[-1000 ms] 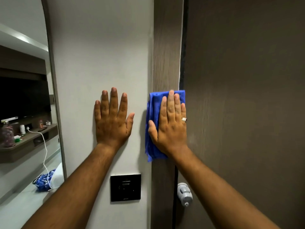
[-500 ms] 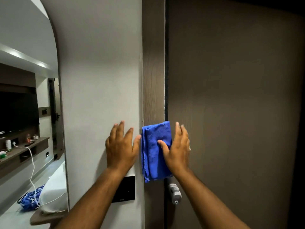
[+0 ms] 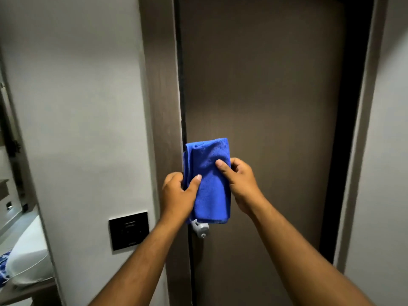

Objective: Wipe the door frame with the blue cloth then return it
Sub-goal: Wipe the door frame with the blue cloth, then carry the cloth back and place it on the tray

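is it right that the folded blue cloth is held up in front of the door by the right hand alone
Not quite. The head view shows both hands on it: the left hand grips the left edge of the folded blue cloth and the right hand grips its right edge. It is held up in front of the door.

Both forearms enter from the lower edge and converge toward centre frame, raised at about the same height. Left hand (image 3: 178, 195): back toward the camera, thumb extended across the front of the blue cloth (image 3: 209, 184), remaining fingers curled behind its left edge. Right hand (image 3: 239, 184): back facing right, thumb pressed on the cloth's front, fingers folded around its right edge. Both wrists are straight.
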The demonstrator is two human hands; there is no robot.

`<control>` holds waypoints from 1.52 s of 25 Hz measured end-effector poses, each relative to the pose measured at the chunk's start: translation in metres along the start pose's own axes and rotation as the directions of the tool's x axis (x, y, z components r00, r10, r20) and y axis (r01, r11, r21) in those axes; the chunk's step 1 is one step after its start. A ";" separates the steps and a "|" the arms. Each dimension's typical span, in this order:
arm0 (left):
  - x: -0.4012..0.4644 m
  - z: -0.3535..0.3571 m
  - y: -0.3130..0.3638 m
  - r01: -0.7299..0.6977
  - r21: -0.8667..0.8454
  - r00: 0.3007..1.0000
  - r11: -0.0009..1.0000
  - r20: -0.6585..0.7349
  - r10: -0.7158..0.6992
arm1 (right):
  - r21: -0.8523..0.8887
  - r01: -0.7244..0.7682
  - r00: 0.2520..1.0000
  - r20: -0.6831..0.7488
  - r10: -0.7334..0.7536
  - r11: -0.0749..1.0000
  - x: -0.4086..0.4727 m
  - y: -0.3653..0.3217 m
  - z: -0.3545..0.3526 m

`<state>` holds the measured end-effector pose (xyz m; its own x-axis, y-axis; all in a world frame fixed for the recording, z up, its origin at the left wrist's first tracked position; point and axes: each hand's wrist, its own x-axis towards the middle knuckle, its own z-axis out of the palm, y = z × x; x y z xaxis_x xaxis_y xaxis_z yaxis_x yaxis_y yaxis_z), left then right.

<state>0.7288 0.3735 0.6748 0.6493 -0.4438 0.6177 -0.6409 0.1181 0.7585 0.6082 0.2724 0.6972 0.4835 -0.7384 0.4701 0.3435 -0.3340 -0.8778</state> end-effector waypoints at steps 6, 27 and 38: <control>-0.036 0.098 0.065 0.217 -0.395 0.934 0.893 0.350 -0.072 | 0.003 -0.036 0.996 -0.085 0.036 0.999 -0.035 -0.024 -0.124; -0.352 0.560 0.155 0.582 -0.013 0.232 0.813 0.961 -0.150 | 0.007 -0.544 0.508 -0.793 0.336 0.839 -0.262 0.050 -0.600; -0.583 0.692 0.031 0.288 0.334 -0.246 0.898 0.932 -0.268 | 0.327 -0.776 -0.054 -0.886 0.461 0.539 -0.442 0.260 -0.703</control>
<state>0.0475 0.0209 0.1945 -0.3696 -0.7500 -0.5485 -0.5250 -0.3185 0.7893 -0.0819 0.0999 0.1965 -0.5810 -0.6333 -0.5111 0.0735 0.5847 -0.8079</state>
